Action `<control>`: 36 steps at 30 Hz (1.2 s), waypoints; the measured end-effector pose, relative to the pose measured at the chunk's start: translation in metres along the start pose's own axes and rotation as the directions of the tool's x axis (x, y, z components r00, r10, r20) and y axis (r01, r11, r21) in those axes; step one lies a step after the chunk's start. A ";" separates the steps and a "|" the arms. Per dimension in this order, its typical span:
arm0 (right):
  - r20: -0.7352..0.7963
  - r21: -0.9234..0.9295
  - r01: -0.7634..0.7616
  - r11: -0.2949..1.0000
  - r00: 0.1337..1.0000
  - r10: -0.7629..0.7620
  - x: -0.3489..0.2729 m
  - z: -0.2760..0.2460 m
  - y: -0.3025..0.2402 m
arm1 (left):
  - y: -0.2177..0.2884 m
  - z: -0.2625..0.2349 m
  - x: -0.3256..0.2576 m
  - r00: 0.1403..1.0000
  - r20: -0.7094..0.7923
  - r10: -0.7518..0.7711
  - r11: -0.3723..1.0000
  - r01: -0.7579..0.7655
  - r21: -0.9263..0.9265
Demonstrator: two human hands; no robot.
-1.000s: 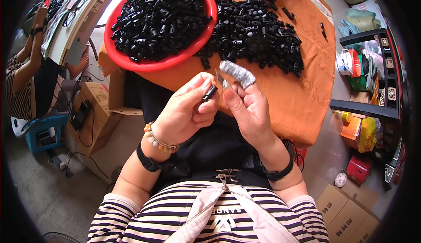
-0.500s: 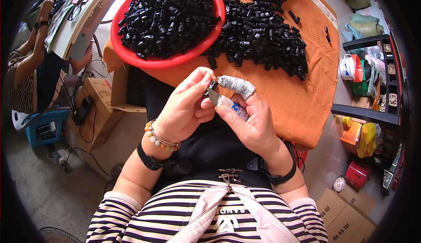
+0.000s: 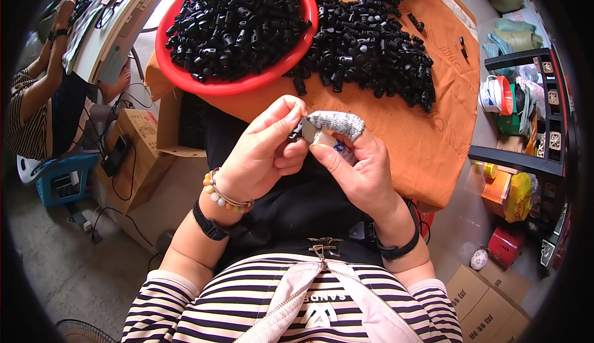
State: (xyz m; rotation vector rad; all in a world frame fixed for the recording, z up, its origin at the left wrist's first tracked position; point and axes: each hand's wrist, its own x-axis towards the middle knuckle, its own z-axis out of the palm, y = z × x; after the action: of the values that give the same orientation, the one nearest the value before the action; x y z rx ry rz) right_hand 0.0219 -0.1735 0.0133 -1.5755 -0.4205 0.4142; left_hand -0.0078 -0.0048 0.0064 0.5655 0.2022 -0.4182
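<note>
My left hand [image 3: 272, 137] pinches a small black plastic part [image 3: 297, 131] between thumb and fingers; much of the part is hidden. In my right hand [image 3: 356, 167] is a blade [image 3: 309, 130] with a white wrapped handle [image 3: 326, 139] marked in blue. The blade's flat metal end lies against the black part. A grey knitted sleeve [image 3: 337, 121] covers the right index finger, which curls over the blade. Beyond my hands, a red basin [image 3: 244, 88] holds a heap of black plastic parts [image 3: 238, 24]. More such parts [image 3: 371, 49] are piled beside it.
An orange cloth [image 3: 427, 157] covers the table. An open cardboard box [image 3: 167, 136] stands under its left edge. Another person [image 3: 43, 89] sits at a bench on the left. To the right are a black shelf rack [image 3: 520, 160] with bags and buckets, and cartons [image 3: 486, 306].
My right hand has shifted slightly right and turned, bringing the blade across the black part, which now shows less. My left hand stays almost in place.
</note>
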 end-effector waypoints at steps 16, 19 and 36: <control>-0.009 -0.049 0.041 0.998 0.999 -0.041 -0.001 0.006 -0.002 | 0.001 0.000 0.001 0.999 -0.036 0.009 1.000 -0.010 -0.029; -0.021 -0.034 0.056 0.998 0.998 -0.057 -0.001 0.005 -0.001 | 0.001 -0.001 0.000 0.999 -0.044 0.011 0.999 -0.013 -0.030; -0.103 0.152 0.022 0.988 0.995 -0.006 0.012 0.012 0.000 | -0.005 0.010 0.002 0.999 -0.013 -0.040 0.999 0.041 0.024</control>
State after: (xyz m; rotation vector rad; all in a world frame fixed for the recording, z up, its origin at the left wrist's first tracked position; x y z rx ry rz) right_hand 0.0267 -0.1573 0.0126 -1.4367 -0.3133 0.3453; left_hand -0.0074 -0.0145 0.0118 0.5889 0.2214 -0.4570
